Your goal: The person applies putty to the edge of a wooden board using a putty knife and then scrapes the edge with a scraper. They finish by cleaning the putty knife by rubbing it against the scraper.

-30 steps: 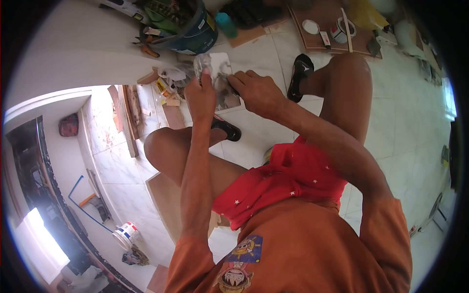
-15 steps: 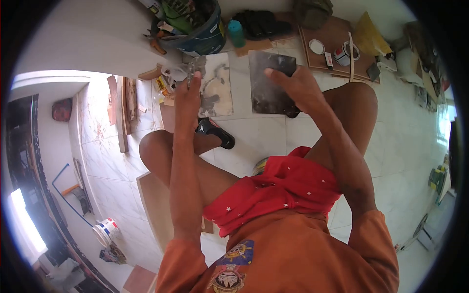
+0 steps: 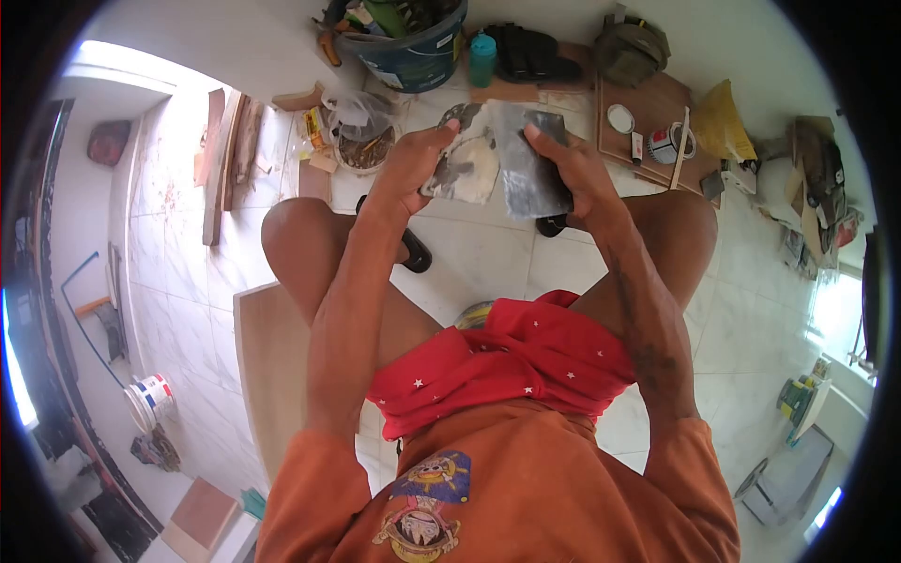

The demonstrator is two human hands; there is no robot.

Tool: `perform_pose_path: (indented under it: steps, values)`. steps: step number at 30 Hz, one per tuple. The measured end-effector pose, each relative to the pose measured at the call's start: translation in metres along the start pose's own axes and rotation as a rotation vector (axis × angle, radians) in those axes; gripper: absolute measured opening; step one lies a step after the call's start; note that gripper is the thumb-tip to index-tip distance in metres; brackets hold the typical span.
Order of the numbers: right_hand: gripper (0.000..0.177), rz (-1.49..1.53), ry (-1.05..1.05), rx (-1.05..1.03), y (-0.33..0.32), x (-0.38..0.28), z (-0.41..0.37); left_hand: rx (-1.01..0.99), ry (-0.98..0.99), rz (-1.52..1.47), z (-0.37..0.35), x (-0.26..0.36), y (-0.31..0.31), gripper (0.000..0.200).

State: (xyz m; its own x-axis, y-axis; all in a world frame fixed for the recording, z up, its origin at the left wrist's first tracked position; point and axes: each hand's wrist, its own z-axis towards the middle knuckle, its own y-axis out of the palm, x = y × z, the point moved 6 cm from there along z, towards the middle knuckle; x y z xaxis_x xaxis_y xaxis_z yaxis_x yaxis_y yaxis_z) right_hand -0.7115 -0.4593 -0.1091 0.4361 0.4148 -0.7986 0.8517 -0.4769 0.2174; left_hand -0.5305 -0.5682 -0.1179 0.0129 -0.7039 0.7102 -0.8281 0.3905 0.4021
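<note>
My left hand grips a cream sheet with grey blotches, its thumb lying flat over the upper left part. In my right hand is a black sheet of sandpaper, dulled by pale dust, with the thumb across its face. The two sheets are held up side by side between my knees, their inner edges meeting or slightly overlapping in this view. The fingers behind both sheets are mostly hidden. Below them lies the white tiled floor.
A dark bucket full of items stands at the back beside a teal bottle. Back right, a brown board carries an open paint can. Wood strips lie left; a white bucket sits farther left.
Both hands have come closer together, bringing the sheets from well apart to edge against edge. The blotched sheet has moved right and tilted. The camera view has shifted slightly.
</note>
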Motion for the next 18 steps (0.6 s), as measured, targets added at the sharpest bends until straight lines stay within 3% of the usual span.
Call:
perform_pose_path:
  steps: [3,8,11,17,18]
  values:
    - [0.044,-0.176,-0.074,0.014,0.004,0.008,-0.009,0.103,-0.031,-0.102,0.001,0.005,-0.008,0.038]
    - [0.048,-0.008,0.098,-0.066,0.002,0.002,0.002,0.036,0.002,-0.01,0.005,-0.009,-0.001,0.036]
    - [0.046,-0.159,-0.014,-0.04,0.003,0.019,-0.004,0.055,0.036,0.029,0.003,-0.001,-0.004,0.036]
    - [0.042,-0.033,0.095,-0.141,-0.006,0.023,-0.001,0.026,0.09,0.07,0.011,-0.001,-0.01,0.035]
    - [0.042,-0.079,0.089,-0.131,-0.009,0.024,-0.004,0.119,0.073,0.083,0.01,0.003,-0.017,0.034]
